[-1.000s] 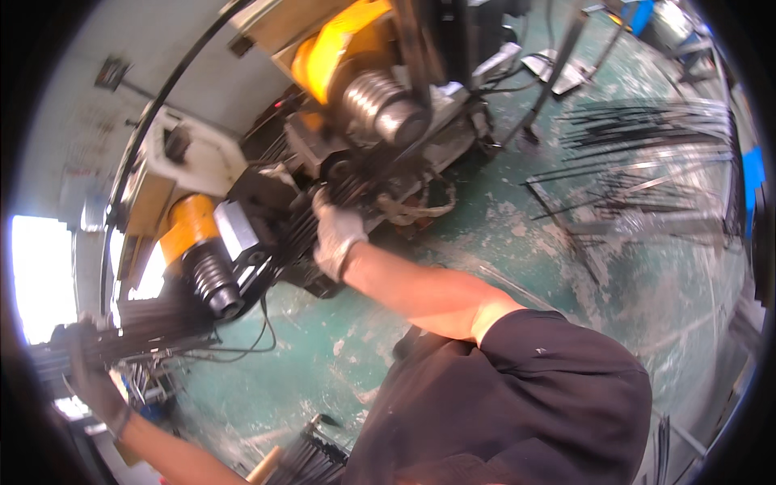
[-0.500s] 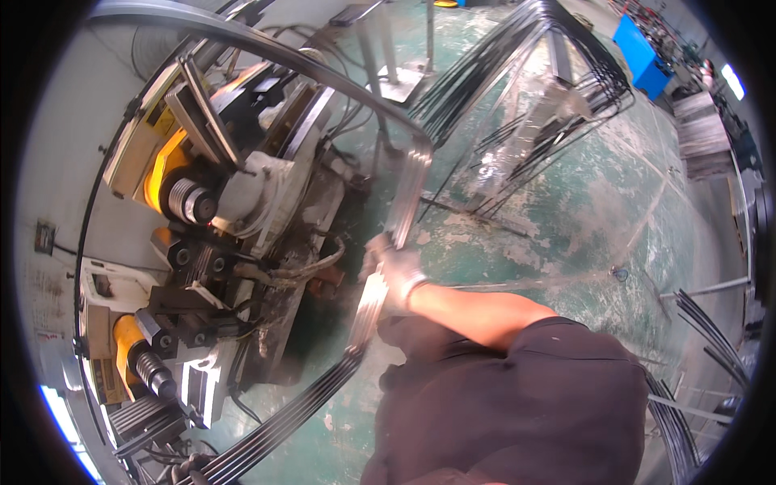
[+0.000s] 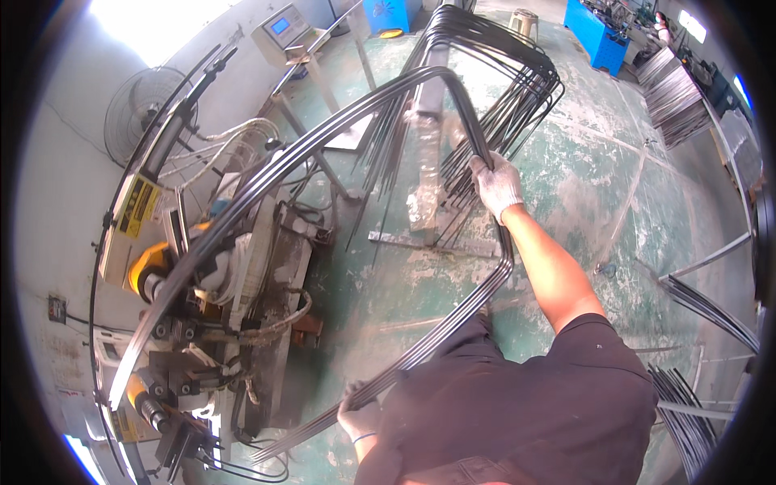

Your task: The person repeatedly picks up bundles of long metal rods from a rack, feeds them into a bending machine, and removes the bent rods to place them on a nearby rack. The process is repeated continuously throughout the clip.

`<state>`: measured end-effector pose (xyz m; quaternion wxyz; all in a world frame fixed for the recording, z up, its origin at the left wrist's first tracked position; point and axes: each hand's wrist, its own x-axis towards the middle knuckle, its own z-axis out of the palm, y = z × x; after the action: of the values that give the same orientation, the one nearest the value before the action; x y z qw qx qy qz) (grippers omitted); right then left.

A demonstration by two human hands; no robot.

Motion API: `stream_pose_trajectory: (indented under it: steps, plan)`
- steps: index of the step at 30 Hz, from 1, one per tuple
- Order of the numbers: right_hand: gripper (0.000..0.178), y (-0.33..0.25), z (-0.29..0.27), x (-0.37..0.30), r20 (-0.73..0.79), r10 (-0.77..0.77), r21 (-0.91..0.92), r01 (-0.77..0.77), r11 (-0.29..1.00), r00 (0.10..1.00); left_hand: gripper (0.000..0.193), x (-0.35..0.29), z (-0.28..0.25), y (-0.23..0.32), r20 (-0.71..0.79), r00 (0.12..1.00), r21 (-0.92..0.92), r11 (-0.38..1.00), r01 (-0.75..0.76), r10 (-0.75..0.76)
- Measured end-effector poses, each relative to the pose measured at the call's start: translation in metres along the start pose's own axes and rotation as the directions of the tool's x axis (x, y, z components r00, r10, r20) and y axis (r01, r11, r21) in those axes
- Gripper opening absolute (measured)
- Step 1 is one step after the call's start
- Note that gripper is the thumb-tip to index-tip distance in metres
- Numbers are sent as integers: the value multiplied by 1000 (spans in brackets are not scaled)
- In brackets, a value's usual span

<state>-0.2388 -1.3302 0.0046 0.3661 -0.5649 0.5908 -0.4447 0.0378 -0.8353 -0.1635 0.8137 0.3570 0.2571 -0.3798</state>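
Note:
A bundle of several bent metal rods [image 3: 453,321], shaped like a wide open frame, is held up in front of me by both hands. My right hand [image 3: 495,184], in a pale work glove, is closed round the short side below the far bend. Low in the view, my left hand [image 3: 358,414], also gloved, grips the near leg close to its end. The long far leg passes over a floor-standing machine [image 3: 267,307] with yellow parts on my left. Whether that leg touches the machine I cannot tell.
Many similar bent rods [image 3: 537,69] hang on a stand [image 3: 431,101] ahead. A wall fan [image 3: 149,113] and a control box [image 3: 287,36] are beyond the machine. More rods [image 3: 683,408] lie at right. Blue cabinets [image 3: 594,36] and a person [image 3: 659,36] are farther off.
The rod bundle has swung up and right, away from the machine. My right hand has moved forward and right with it; my left hand has come in from the lower left. My view has shifted.

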Motion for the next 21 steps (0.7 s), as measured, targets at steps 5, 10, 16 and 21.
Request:
stream_pose_trajectory:
  steps: [5, 10, 16, 21]
  plan:
    - [36, 6, -41, 117, 75, -72, -368, 94, 925, 995, 24, -35, 109, -119, 139, 984, 936, 339, -93, -113]
    - [36, 63, -31, 251, 152, -73, -521, 142, 841, 986, 26, 34, 181, -185, 152, 955, 543, 829, 133, -253]
    - [25, 72, -17, 355, 222, -257, -622, 340, 706, 940, 32, -24, 448, -156, 672, 697, 640, 278, -716, 249]
    - [18, 71, -36, 420, 168, -578, -803, 451, 390, 799, 35, -6, 582, -198, 812, 582, 562, 199, -803, 52]
